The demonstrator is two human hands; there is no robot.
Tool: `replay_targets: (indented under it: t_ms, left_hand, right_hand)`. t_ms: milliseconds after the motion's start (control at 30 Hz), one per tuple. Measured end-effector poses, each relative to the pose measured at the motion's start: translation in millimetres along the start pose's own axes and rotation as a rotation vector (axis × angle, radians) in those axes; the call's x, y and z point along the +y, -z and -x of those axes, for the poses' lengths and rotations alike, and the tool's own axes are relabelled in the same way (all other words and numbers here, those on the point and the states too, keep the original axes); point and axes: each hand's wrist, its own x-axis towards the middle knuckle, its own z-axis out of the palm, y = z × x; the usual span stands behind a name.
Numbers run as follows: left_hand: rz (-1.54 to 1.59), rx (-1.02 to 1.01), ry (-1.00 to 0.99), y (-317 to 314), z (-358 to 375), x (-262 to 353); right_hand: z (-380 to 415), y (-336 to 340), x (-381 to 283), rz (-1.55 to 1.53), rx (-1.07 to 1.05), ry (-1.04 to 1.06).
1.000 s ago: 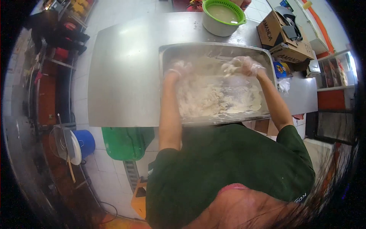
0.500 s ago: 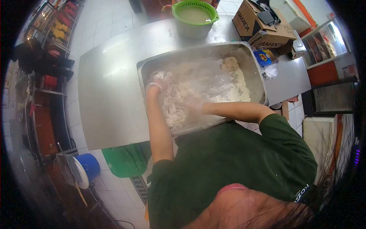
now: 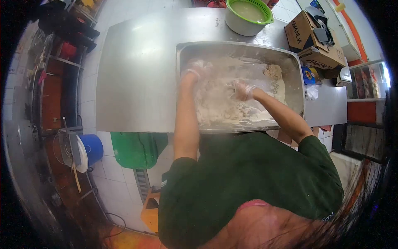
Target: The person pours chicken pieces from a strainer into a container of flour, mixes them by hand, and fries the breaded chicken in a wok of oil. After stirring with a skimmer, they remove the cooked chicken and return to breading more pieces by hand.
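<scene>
A large metal tray (image 3: 302, 89) holds white powder (image 3: 261, 115) with lumpy, coated pieces (image 3: 232, 113) along its near side. A rounded, coated clump (image 3: 273, 72) lies toward the far right. My left hand (image 3: 200, 69), in a clear plastic glove, is over the tray's far left part; motion and haze smear its fingers. Near the tray's middle is my right hand (image 3: 243, 90), also gloved, its fingers curled together just above the powder. Whatever they hold is hidden. Dusty haze hangs over the contents.
The tray rests on a steel table (image 3: 134, 83). Behind it stands a white tub with a green strainer (image 3: 248, 18). Right of that are a cardboard box (image 3: 311, 37), a blue packet (image 3: 309, 76) and a plastic bag (image 3: 311, 92). Below the table's left side is a green bin (image 3: 134, 149).
The camera view has shifted. My right hand has moved from the tray's near side toward its middle and farther right. My left hand stays at the far left. The haze looks thicker.
</scene>
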Motion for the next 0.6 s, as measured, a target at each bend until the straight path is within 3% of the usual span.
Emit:
replay_targets:
  t_ms: [67,167,233,267,333,367,433,467,533,600]
  left_hand:
    - [0.004,0.044,-0.002,-5,0,-2]
    - [0.031,0.084,0.018,-5,5,1]
    - [0.05,0.081,0.041,-3,6,2]
    - [0.038,0.073,0.027,-4,5,1]
    - [0.023,0.061,0.014,-5,3,0]
    - [0.039,0.044,0.016,-4,2,0]
    - [0.057,0.024,0.019,0,5,3]
    - [0.06,0.021,0.033,7,12,9]
    - [0.059,0.015,0.047,16,24,15]
    - [0.112,-0.011,0.05,19,30,19]
  right_hand:
    - [-3,0,-2,0.042,0.097,0.09]
    - [0,8,-12,0.063,0.019,-0.095]
    - [2,11,-14,-0.377,-0.072,-0.139]
    - [0,8,-15,-0.376,-0.075,-0.137]
    - [-1,-8,-23,0.453,-0.01,0.087]
    - [2,-15,-38,0.453,-0.008,0.089]
    - [9,-30,-64,0.836,-0.217,0.045]
    - [1,-45,-39,0.837,-0.219,0.046]
    - [-22,-96,44,0.687,0.188,0.472]
    - [-30,-99,78,0.666,0.169,0.397]
